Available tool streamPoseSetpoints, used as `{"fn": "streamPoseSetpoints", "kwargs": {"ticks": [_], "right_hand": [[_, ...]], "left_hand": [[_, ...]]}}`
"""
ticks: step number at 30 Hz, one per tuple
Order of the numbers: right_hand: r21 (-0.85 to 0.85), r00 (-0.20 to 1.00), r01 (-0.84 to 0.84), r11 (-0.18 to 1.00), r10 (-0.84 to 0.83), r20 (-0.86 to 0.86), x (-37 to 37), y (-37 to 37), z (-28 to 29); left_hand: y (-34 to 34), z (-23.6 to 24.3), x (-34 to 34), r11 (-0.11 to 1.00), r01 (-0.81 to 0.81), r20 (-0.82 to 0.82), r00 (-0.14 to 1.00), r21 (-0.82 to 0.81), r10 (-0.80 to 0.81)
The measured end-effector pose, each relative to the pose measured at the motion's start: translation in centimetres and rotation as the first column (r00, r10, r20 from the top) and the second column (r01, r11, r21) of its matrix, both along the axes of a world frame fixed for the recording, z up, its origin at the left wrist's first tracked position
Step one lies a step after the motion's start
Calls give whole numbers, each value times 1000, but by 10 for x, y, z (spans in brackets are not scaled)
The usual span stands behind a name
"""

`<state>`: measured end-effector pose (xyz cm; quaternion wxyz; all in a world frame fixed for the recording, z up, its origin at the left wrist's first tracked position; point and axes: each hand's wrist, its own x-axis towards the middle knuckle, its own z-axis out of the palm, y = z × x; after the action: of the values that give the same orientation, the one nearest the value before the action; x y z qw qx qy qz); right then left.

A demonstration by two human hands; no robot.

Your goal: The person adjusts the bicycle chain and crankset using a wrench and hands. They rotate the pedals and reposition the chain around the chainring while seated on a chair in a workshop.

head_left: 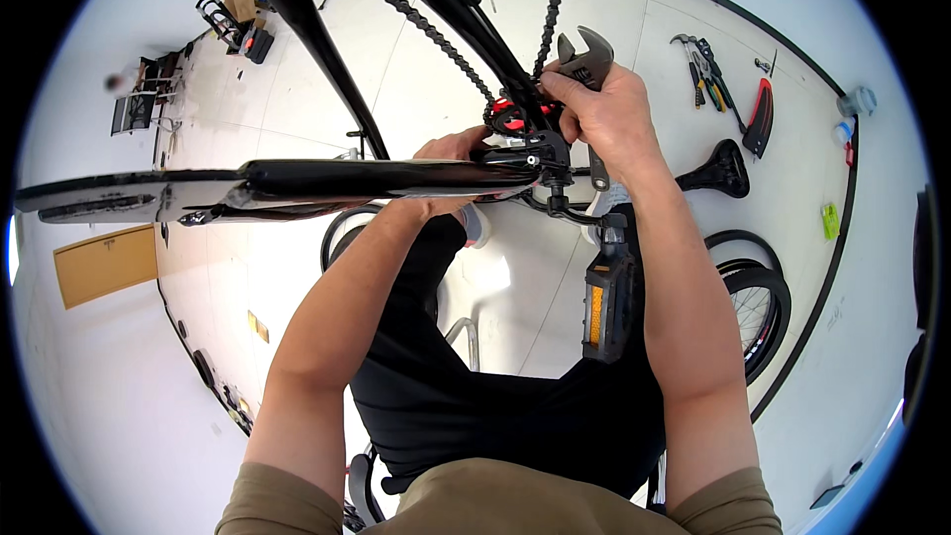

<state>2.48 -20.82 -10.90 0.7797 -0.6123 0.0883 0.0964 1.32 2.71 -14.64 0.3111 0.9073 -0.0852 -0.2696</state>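
A black bicycle frame (386, 178) stretches across in front of me, its tubes meeting at the crank area. My right hand (609, 119) is closed around an adjustable wrench (586, 57), jaws pointing up and away and the handle end showing below the palm. The fingertips of that hand are close to the red chainring area (510, 117) and the chain (416, 18). Behind the frame tube, my left hand (454, 147) reaches to the chainring's left side; its fingers are mostly hidden. A black pedal (608, 307) with an orange reflector hangs from the crank arm below.
On the floor at right lie pliers and a hammer (701, 71), a red and black fender-like piece (760, 119), a saddle (723, 170) and wheels (758, 312). A cardboard box (107, 266) stands at left. Bike parts (233, 25) lie at the far left.
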Motion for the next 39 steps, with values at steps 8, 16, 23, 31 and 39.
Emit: {"fn": "streamPoseSetpoints", "kwargs": {"ticks": [8, 16, 23, 31, 39], "right_hand": [[-64, 998, -9, 998, 13, 57, -2, 3, -3], [116, 996, -45, 992, 36, 79, -4, 1, -4], [106, 986, -159, 982, 152, 71, 0, -2, -13], [36, 956, -289, 957, 286, 59, -1, -12, -9], [10, 962, -252, 968, 250, 107, -8, -12, 1]], "left_hand": [[3, -7, 3, 998, -22, -52, 998, -56, 19], [4, -2, 0, 1000, -6, -11, 1000, -20, 5], [-6, 17, -2, 988, 59, 84, 994, 140, -72], [-8, 17, -2, 996, 27, 71, 997, 81, -33], [-11, 13, -12, 996, -68, 200, 978, 64, 54]]}}
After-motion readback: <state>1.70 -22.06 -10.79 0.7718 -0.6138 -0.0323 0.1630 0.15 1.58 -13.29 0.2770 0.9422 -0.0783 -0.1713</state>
